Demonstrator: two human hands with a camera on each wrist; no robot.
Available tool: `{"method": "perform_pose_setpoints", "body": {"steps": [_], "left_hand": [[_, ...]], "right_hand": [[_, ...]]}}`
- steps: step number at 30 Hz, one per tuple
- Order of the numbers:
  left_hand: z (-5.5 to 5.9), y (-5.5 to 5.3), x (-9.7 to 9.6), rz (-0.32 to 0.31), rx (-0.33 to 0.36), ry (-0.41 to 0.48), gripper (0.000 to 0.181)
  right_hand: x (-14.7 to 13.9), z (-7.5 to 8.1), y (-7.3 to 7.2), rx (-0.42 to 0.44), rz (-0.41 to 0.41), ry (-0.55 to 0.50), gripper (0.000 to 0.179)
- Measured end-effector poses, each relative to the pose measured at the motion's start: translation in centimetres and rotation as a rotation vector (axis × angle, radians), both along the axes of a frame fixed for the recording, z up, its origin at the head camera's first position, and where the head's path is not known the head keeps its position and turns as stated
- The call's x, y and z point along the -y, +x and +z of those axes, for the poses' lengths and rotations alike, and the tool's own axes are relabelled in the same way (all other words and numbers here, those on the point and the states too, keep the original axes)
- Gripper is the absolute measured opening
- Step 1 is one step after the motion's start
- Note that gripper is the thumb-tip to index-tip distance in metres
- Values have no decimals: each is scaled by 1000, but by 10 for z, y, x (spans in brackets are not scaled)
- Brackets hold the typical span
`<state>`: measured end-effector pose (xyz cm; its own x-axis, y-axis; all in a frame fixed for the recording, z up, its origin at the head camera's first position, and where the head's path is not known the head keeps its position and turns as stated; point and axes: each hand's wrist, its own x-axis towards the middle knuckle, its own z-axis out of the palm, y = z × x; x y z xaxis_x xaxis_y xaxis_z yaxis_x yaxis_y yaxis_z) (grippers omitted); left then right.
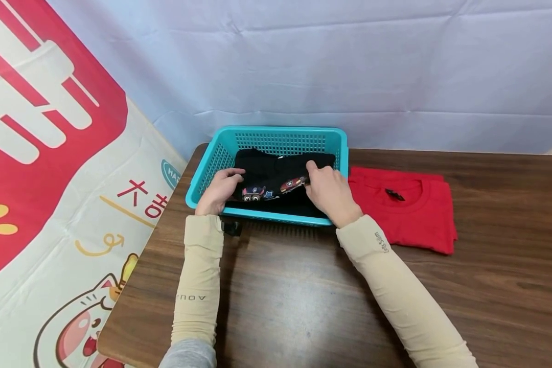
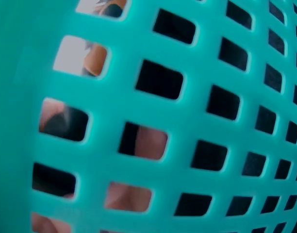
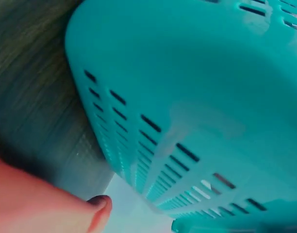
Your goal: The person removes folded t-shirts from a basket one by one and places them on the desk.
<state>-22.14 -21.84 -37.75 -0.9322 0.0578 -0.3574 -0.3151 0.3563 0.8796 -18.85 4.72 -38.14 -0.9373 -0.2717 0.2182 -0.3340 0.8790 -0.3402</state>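
A folded black garment (image 1: 267, 171) with cartoon faces and a blue star printed on it lies in a turquoise plastic basket (image 1: 285, 130). My left hand (image 1: 217, 191) reaches over the basket's near left corner and grips the garment's left edge. On the other side, my right hand (image 1: 330, 191) pinches the garment's right part between thumb and curled fingers. More black cloth shows beneath the printed layer. In the left wrist view, the perforated basket wall (image 2: 109, 92) covers most of the hand and cloth. The right wrist view shows the basket's outside (image 3: 187, 87).
A folded red T-shirt (image 1: 405, 212) lies on the brown wooden table (image 1: 285, 291), just right of the basket. Behind the table hangs a pale cloth (image 1: 331, 66). A printed red and white banner (image 1: 41, 153) stands along the left side.
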Motion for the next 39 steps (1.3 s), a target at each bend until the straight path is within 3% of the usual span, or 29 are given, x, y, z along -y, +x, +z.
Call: {"method": "perform_pose_setpoints", "body": {"steps": [3,7,12,16,22,25,29,34,39], "left_hand": [[0,0,0,-12,-9,-55,44],[0,-1,0,-6,-17,-65,48],[-2,1,3,-22,-61,-35,39],[-3,3,5,-43,-100,-12,43],[-2,2,5,-60,-110,6,47],[-2,2,4,-77,-86,20,53],[-2,2,4,-123,-58,7,61],[-1,3,2,-172,-73,-42,58],[0,5,1,-185,-72,-125,49]], "right_hand": [[-1,3,-2,112,33,-69,27],[-4,7,-6,245,87,-185,38],[-9,8,-11,340,123,-315,42],[-10,8,-10,347,126,-410,38],[-3,3,-9,251,117,-379,22],[0,3,-9,254,123,-367,18],[1,2,-13,328,127,-377,38],[0,1,-20,465,117,-402,67],[2,3,-22,535,101,-361,62]]}}
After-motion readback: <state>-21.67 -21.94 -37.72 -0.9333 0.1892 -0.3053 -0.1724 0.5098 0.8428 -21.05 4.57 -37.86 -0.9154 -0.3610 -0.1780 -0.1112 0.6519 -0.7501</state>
